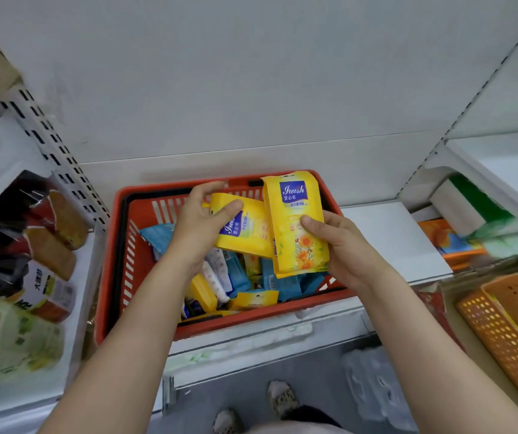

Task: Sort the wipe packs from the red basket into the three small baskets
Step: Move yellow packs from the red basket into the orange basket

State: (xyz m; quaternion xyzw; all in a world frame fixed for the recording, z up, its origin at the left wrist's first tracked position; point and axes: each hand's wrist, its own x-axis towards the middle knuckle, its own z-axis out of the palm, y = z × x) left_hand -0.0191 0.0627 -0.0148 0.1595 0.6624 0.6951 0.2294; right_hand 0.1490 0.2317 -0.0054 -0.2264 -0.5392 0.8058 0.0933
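Each hand pinches 1 yellow Iwish wipe pack: left hand (202, 220) the tilted pack (245, 231), right hand (342, 245) the upright pack (296, 227). Better to stack both, then carry them together to the orange basket (508, 333).

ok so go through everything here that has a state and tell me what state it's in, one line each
Left hand: closed on a yellow pack, above the basket.
Right hand: closed on another yellow pack.
Left yellow pack: held, tilted, sealed.
Right yellow pack: held upright, label facing the camera.
Red basket: on the shelf, still holding blue, white and yellow packs.
Orange basket: at the right, looks empty.
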